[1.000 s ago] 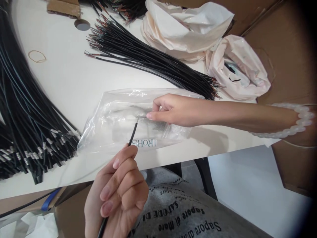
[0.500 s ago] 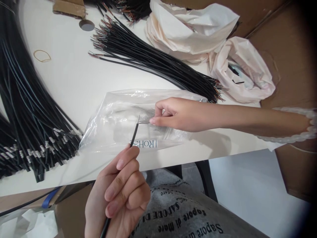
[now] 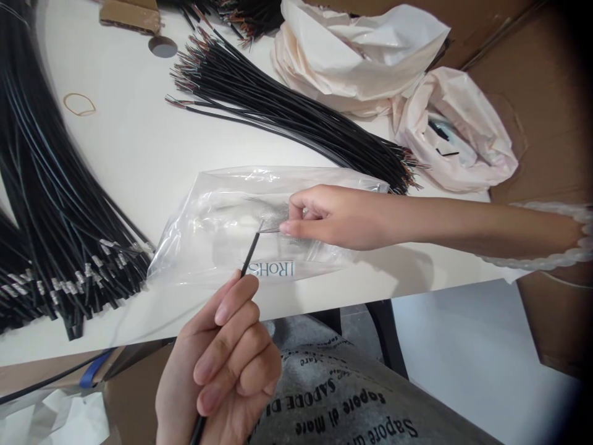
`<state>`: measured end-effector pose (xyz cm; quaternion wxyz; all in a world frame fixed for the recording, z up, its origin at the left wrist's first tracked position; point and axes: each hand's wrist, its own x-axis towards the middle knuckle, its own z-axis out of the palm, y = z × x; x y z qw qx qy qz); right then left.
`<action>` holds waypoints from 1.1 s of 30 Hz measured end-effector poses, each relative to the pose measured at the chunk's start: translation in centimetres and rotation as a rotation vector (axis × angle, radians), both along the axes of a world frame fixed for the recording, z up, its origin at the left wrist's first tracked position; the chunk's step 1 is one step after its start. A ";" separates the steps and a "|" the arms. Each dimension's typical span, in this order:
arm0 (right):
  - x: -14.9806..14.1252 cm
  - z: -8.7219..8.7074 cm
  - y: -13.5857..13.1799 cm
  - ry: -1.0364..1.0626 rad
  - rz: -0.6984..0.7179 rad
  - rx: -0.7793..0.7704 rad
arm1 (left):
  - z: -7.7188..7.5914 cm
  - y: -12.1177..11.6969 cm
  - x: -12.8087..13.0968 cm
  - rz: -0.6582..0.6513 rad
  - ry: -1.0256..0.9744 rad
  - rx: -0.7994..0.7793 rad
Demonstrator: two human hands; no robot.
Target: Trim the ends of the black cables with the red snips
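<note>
My left hand (image 3: 222,364), low in the view, is closed round a thin black cable (image 3: 249,253) whose stripped tip points up toward the right hand. My right hand (image 3: 331,216) reaches in from the right and pinches a small, thin metal piece right at the cable's tip; I cannot make out what the piece is. Both meet above a clear plastic bag (image 3: 217,241) printed "RoHS" that lies flat on the white table (image 3: 130,148). A pale bead bracelet (image 3: 546,256) circles the right wrist.
A long bundle of black cables (image 3: 287,117) with stripped ends crosses the table behind the bag. Another heap of black cables (image 3: 50,216) with white tags fills the left. Crumpled pale plastic bags (image 3: 403,80) and cardboard boxes (image 3: 546,123) are at the right; a rubber band (image 3: 79,105) lies at upper left.
The right hand has shifted slightly down and to the right, keeping its pinch at the cable tip. The left hand has barely moved.
</note>
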<state>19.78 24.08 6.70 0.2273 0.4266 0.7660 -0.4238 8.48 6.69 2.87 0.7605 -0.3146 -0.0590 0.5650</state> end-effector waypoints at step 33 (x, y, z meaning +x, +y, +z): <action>1.4 -2.0 -1.1 0.338 -0.010 0.082 | -0.3 -0.7 1.0 -0.346 0.599 -0.449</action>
